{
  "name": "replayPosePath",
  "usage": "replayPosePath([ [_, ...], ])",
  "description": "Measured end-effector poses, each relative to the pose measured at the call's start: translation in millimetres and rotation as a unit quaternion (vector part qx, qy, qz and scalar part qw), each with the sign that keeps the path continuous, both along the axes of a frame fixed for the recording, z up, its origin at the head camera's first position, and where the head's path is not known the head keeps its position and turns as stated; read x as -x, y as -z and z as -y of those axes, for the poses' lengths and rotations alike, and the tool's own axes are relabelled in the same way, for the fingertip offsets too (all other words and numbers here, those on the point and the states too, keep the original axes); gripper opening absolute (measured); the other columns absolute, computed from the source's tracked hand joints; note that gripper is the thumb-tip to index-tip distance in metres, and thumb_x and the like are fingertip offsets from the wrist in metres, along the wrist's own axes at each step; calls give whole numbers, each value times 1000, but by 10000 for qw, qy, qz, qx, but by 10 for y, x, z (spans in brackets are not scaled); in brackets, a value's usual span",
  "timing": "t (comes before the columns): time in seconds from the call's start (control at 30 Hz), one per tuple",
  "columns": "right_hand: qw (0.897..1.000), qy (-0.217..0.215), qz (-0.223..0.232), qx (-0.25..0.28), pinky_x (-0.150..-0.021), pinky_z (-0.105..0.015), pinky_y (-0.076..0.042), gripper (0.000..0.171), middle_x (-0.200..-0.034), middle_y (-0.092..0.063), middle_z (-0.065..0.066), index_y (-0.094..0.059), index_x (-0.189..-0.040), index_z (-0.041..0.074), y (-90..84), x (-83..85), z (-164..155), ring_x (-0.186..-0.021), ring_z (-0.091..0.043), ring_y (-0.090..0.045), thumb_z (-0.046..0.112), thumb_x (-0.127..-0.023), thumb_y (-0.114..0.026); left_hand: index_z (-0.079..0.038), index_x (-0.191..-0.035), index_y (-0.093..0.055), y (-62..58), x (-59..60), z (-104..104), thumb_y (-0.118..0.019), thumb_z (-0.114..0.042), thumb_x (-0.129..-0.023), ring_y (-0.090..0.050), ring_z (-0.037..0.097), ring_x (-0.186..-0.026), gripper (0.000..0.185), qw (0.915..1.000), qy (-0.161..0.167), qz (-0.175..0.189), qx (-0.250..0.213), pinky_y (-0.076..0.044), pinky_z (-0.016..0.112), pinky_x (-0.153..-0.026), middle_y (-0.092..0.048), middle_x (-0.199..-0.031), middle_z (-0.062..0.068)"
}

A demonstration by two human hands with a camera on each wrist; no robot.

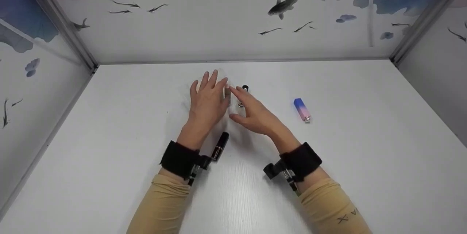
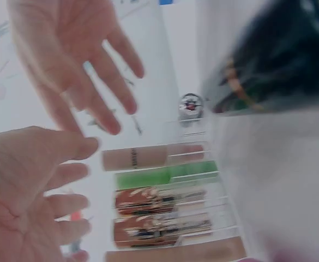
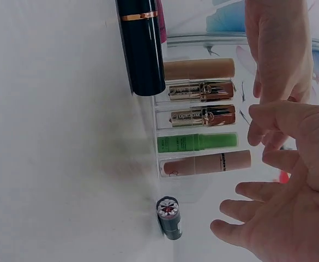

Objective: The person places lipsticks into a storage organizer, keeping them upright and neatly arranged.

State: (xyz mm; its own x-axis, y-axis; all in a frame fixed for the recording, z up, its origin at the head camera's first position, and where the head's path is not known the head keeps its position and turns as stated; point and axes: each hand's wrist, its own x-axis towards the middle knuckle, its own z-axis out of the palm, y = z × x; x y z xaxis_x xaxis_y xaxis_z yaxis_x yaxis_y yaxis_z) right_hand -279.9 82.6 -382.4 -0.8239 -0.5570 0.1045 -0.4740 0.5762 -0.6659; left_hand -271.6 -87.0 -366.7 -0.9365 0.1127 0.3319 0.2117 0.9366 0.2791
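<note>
Both hands (image 1: 206,106) (image 1: 257,115), relaxed and empty, hover by the clear rack (image 3: 184,188) toward the surface's (image 1: 365,128) far edge. Light contact should keep its tubes (image 3: 197,142) upright.

Holder (image 3: 192,188) lies beneath left fingers (image 1: 212,79), five tubes (image 3: 197,142) side by side in it. On the table (image 1: 365,153): first loose tube (image 3: 171,224) right of the holder, partly beneath right fingers (image 1: 246,99); second loose tube (image 1: 301,109) well right of these; third loose tube (image 1: 220,146) before both.

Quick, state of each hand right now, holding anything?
Left hand: open, fingers spread, holding nothing.
Right hand: open, thumb apart from the fingers, holding nothing.
</note>
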Motion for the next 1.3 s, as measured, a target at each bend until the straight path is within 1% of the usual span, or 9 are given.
replayPosePath([
  [0.1, 9997, -49, -36, -236, -123, -56, -23, 73, -165, -23, -21, -26, -158, 9, -17, -24, -22, -154, -36, -21, 20, -97, -63, -19, -147, -50, -90, -88, 47, -66, -33, -96, -27, 32, -153, 55, 9981, -28, 496, 375, -20, 58, -123, -36, -162, 10],
  [0.23, 9985, -170, 9, -512, -123, -55, -25, 71, -164, -25, -19, -29, -157, 9, -27, -47, -30, -153, -35, -24, 22, -97, -64, -19, -145, -52, -187, -224, 104, -67, -36, -95, -29, 33, -152, 55, 9939, 6, 781, 775, -19, 59, -123, -43, -158, 10],
  [0.43, 9981, -362, -51, -502, -113, -50, -42, 64, -148, -49, -18, -44, -149, 8, -46, -70, -18, -136, -35, -49, 21, -92, -71, -12, -129, -64, -292, -432, 142, -74, -37, -89, -55, 32, -133, 48, 9897, 197, 957, 1049, -25, 60, -120, -68, -130, 9],
  [0.57, 9964, -603, 63, -587, -104, -46, -48, 59, -136, -57, -17, -53, -140, 6, -34, -78, 6, -123, -33, -57, 15, -87, -76, -9, -115, -68, -337, -517, 121, -78, -42, -85, -64, 32, -118, 46, 9836, 342, 1234, 1272, -35, 56, -114, -73, -115, 10],
  [0.8, 9885, -1165, 70, -965, -102, -43, -49, 50, -130, -65, -14, -61, -130, 2, 54, -100, 73, -117, -30, -61, 9, -83, -77, -8, -107, -68, -364, -558, 79, -80, -42, -83, -66, 33, -110, 44, 9784, 418, 1385, 1475, -45, 51, -102, -73, -110, 12],
  [0.9, 9863, -1268, 80, -1048, -102, -42, -50, 47, -127, -67, -14, -63, -127, 2, 85, -118, 93, -115, -30, -63, 5, -83, -76, -8, -98, -68, -345, -557, 69, -82, -39, -82, -68, 28, -94, 37, 9719, 485, 1794, 1443, -53, 47, -85, -73, -97, 9],
  [1.0, 9853, -1325, 69, -1073, -100, -42, -51, 43, -123, -68, -14, -65, -124, 2, 110, -125, 102, -112, -29, -64, 1, -82, -72, -8, -89, -67, -309, -550, 52, -82, -37, -81, -67, 22, -81, 34, 9578, 511, 2400, 1494, -57, 45, -72, -70, -87, 5],
  [1.1, 9852, -1330, 76, -1082, -98, -41, -52, 41, -120, -69, -14, -67, -122, 2, 128, -126, 113, -109, -29, -64, -1, -82, -70, -9, -83, -65, -263, -542, 36, -81, -38, -80, -65, 21, -79, 33, 9452, 513, 2798, 1603, -57, 43, -71, -68, -84, 4],
  [1.3, 9843, -1299, -31, -1199, -98, -41, -51, 36, -117, -70, -13, -68, -121, 1, 145, -144, 160, -109, -28, -64, -2, -85, -67, -9, -80, -62, -167, -536, 27, -81, -40, -79, -65, 22, -80, 36, 9363, 513, 3019, 1716, -58, 42, -73, -67, -84, 6],
])
